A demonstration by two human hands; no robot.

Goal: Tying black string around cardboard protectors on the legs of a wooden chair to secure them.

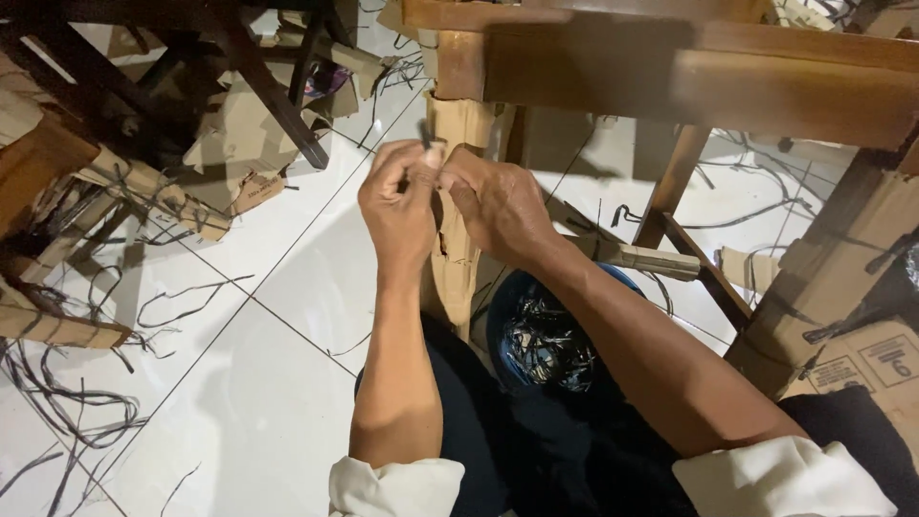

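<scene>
Cardboard wrap (458, 239) runs upright on the chair leg; we pinch its top edge, left hand (400, 206) and right hand (498, 203) fingers clamped.

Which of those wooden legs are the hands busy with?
The cardboard-wrapped leg at the frame's near corner: left hand and right hand pinch a dark strip against it. The bare slanted leg stands apart, untouched.

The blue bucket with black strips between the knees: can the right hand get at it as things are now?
Probably yes. The bucket is open at the top, directly below the right hand, with nothing over it. But that hand is now pinching the cardboard-wrapped chair leg together with the left hand.
</scene>
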